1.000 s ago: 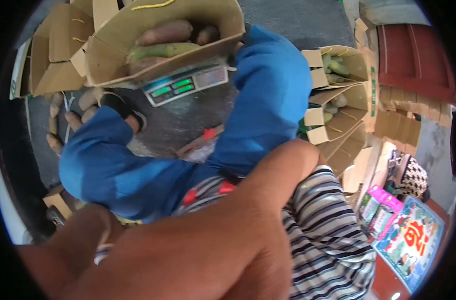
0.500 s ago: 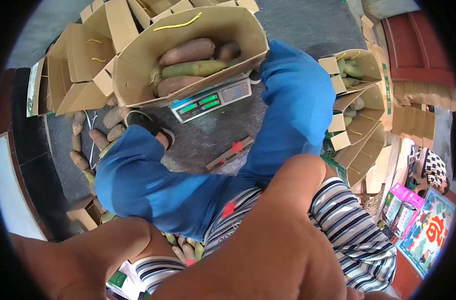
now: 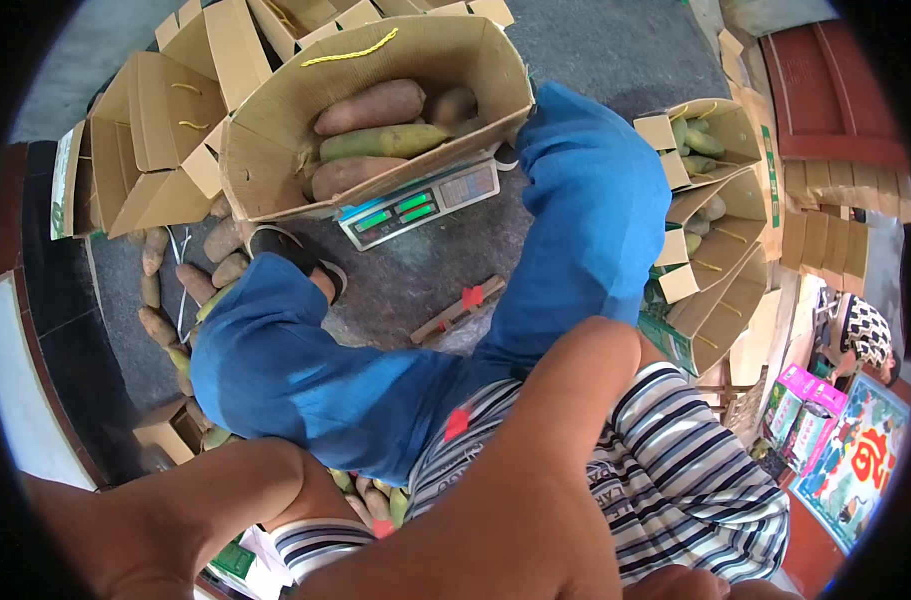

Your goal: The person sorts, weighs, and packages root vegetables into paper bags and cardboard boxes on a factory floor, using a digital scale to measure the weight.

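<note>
My right forearm rises close to the camera, and part of my right hand [image 3: 505, 530] fills the bottom centre, its fingers cut off or blurred. Some skin, perhaps fingertips, shows at the lower edge; what it touches is hidden. My bent left arm is at the lower left, with its hand outside the picture. Beyond my knees, an open cardboard box [image 3: 265, 150] with a yellow cord holds several long reddish and green tubers [image 3: 385, 141]. It rests on a digital scale [image 3: 415, 208] with lit green displays.
Open boxes [image 3: 155, 120] stand at the upper left, above loose tubers [image 3: 158, 326] on the floor. More boxes with green produce [image 3: 703, 142] are at the right. A wooden strip [image 3: 460, 310] lies between my legs. Another person [image 3: 862, 330] is at the far right.
My right hand and forearm have shifted slightly down and left, uncovering more of the striped shirt. More skin shows at the bottom edge. The box and scale look unchanged.
</note>
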Demonstrator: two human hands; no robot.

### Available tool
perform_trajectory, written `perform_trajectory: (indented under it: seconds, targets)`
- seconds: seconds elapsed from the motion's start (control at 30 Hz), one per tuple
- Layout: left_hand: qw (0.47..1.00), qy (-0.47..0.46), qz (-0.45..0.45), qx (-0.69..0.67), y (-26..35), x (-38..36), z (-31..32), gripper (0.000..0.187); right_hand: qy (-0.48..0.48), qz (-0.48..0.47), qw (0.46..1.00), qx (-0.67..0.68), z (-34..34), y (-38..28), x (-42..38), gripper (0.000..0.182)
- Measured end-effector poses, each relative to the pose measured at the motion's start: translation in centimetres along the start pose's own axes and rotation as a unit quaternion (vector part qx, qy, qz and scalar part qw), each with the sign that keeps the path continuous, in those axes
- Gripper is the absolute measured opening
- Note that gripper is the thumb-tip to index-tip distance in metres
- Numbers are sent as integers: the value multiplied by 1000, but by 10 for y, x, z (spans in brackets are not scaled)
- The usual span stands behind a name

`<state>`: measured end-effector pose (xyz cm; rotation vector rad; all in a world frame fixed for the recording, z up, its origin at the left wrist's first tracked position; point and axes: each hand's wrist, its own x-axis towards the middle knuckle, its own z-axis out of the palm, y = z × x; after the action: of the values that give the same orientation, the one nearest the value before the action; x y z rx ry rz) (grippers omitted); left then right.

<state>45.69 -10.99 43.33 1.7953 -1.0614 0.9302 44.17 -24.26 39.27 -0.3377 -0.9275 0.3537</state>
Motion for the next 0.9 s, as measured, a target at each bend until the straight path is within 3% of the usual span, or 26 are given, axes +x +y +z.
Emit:
perform_trajectory:
  seconds: [0.37, 0.7, 0.9]
  targets:
    - [1000, -4, -2, -7, -1, 1, 1, 39, 8, 44, 999, 2, -7, -6, 9, 17]
    - [1000, -2, -16, -14, 9, -3, 5, 39, 36, 162, 986, -30, -42, -42, 28, 18]
    - [999, -6, -27, -20, 14, -3, 16, 38, 46, 118, 987, -101, -41, -73, 35, 18]
